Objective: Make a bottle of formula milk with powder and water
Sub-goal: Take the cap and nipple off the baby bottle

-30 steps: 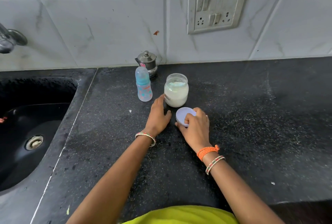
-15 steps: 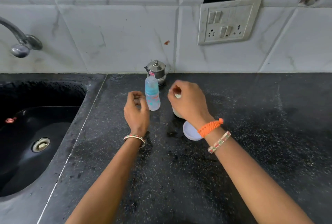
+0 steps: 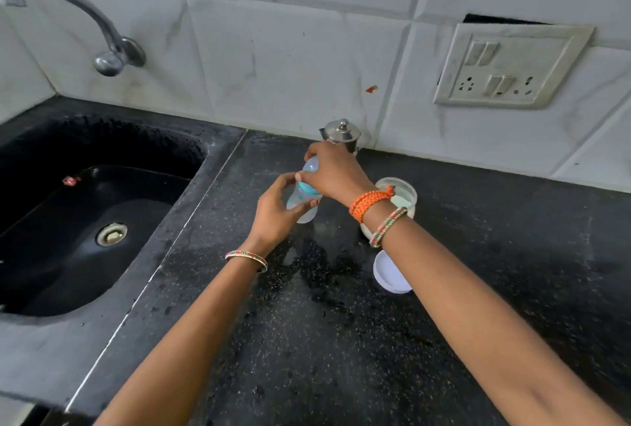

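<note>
White marbled tiles back a black speckled countertop (image 3: 341,340), with a dark sink (image 3: 85,221) at nine o'clock and a steel tap (image 3: 102,36) curving down at ten o'clock; a switch-and-socket plate (image 3: 512,67) sits on the wall at two o'clock. Near the centre the baby bottle (image 3: 304,200) is tilted between both hands; the left hand (image 3: 276,214) wraps its lower body, thumb and fingers curled around the clear plastic; the right hand (image 3: 334,173) covers the cap end from above, fingers bent down over the pale dome. Just at three o'clock of the bottle stands the open powder jar (image 3: 403,193), partly hidden by the right wrist; its round lid (image 3: 391,272) lies flat on the counter at five o'clock of it. A small steel pot (image 3: 341,135) stands against the tiles at twelve o'clock, behind the right hand.
</note>
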`<state>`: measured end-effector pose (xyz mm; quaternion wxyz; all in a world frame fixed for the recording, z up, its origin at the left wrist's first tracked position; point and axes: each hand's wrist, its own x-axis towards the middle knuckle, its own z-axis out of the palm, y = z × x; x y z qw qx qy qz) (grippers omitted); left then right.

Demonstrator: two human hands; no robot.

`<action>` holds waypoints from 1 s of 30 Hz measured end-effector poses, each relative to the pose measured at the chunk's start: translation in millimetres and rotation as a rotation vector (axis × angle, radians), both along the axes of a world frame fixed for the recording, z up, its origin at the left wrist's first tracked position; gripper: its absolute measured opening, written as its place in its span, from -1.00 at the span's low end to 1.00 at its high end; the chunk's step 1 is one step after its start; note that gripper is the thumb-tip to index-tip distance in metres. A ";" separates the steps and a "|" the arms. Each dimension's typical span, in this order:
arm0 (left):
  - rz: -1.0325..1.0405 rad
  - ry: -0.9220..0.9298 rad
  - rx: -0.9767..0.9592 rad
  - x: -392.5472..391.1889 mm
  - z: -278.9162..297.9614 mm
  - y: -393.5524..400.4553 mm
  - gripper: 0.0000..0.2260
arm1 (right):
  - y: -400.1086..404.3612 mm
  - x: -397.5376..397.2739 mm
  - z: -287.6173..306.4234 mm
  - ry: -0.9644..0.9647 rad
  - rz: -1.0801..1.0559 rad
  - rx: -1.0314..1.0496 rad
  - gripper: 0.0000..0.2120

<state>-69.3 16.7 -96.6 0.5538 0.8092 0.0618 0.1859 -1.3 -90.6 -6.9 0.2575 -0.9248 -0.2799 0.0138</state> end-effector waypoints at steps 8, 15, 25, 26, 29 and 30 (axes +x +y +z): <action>0.030 0.056 -0.066 -60.5 -11.2 20.5 -0.48 | -8.3 -52.4 -10.9 0.066 0.323 0.042 -0.70; -0.027 0.098 -0.168 -66.2 -10.8 25.8 -0.49 | 1.8 -47.6 7.5 0.089 0.565 -0.046 -0.68; 0.035 0.083 -0.244 -68.6 -21.0 22.0 -0.47 | -0.1 -21.4 -28.8 0.079 0.114 0.369 -0.83; 0.044 0.078 -0.224 -68.0 -21.4 22.2 -0.47 | 0.7 -24.5 -37.0 0.155 0.128 0.348 -0.82; 0.013 0.084 -0.227 -65.3 -24.0 23.2 -0.44 | 7.3 -26.7 -51.7 0.128 0.042 0.410 -0.76; 0.014 0.086 -0.227 -64.5 -24.1 23.7 -0.45 | 11.2 -25.5 -48.8 0.125 -0.038 0.507 -0.76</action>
